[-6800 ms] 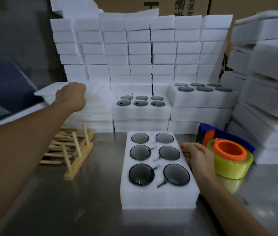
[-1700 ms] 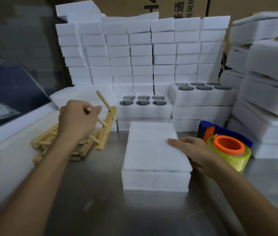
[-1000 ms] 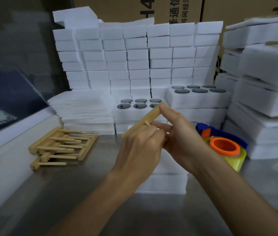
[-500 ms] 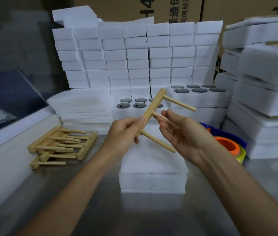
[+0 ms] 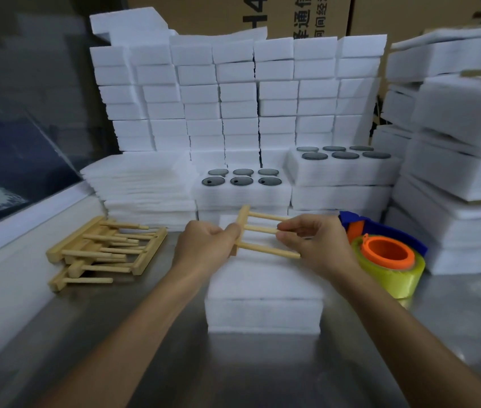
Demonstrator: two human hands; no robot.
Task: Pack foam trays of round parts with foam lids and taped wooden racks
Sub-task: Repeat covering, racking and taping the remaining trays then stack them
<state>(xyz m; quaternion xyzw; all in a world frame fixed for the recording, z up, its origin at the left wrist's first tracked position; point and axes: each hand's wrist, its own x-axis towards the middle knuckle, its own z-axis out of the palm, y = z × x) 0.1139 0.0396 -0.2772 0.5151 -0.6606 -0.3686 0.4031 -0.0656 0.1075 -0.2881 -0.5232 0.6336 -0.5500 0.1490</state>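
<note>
Above steel table [image 5: 233,372], both hands' fingers [image 5: 285,228] gripping rack [image 5: 258,235]

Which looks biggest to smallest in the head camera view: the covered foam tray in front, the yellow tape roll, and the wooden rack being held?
1. Covered foam tray, clearly largest.
2. Yellow tape roll and held wooden rack look close; the rack is raised nearer the camera, so unranked.
</note>
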